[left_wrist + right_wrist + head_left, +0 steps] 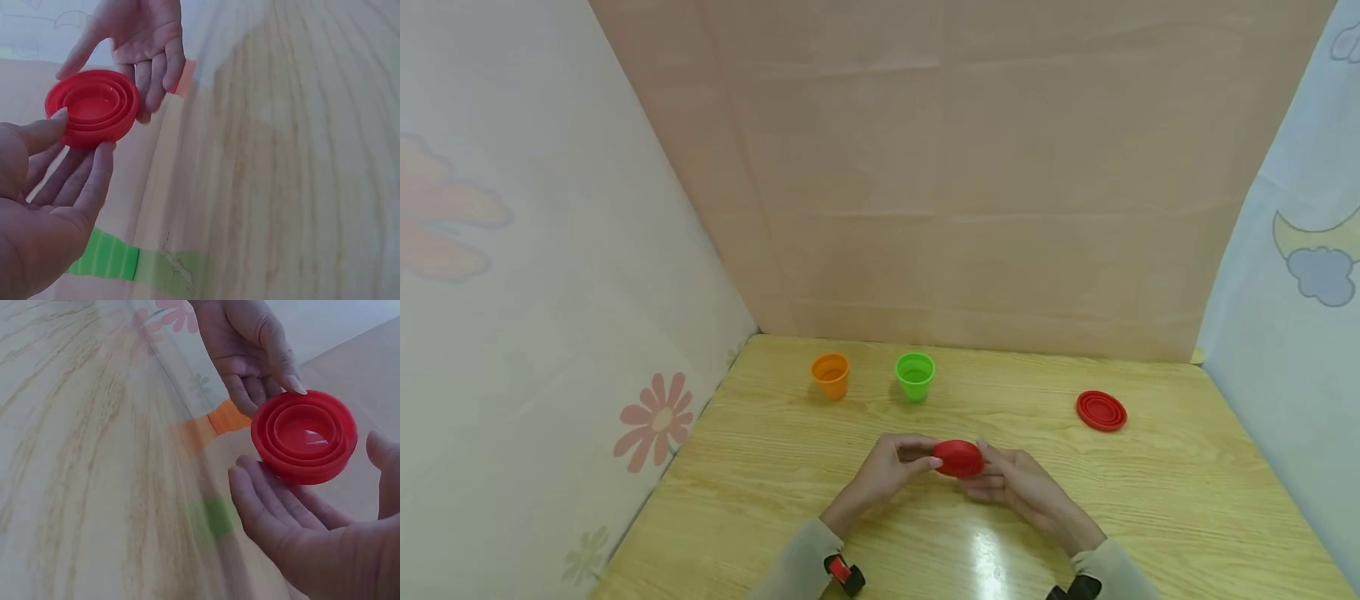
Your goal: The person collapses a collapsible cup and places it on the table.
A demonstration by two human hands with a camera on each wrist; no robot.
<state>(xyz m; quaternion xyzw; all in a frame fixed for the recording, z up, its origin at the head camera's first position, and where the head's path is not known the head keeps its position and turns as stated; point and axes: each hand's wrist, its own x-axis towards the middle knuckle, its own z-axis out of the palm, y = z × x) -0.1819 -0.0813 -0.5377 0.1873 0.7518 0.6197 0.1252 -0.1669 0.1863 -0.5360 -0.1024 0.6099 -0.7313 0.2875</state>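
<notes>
A red collapsed cup (958,458), a flat disc of nested rings, is held just above the wooden table (1150,500) between both hands. My left hand (916,457) pinches its left edge with thumb and fingers; in the left wrist view the thumb lies on the red cup's (94,107) rim and the fingers (87,181) lie under it. My right hand (994,473) holds the right edge. In the right wrist view its fingers (269,494) cradle the red cup (304,436) from below, with the thumb beside the rim.
An orange cup (831,375) and a green cup (915,377) stand upright side by side near the back wall. A second red collapsed cup (1101,411) lies flat at the back right. Paper walls close in the table on three sides.
</notes>
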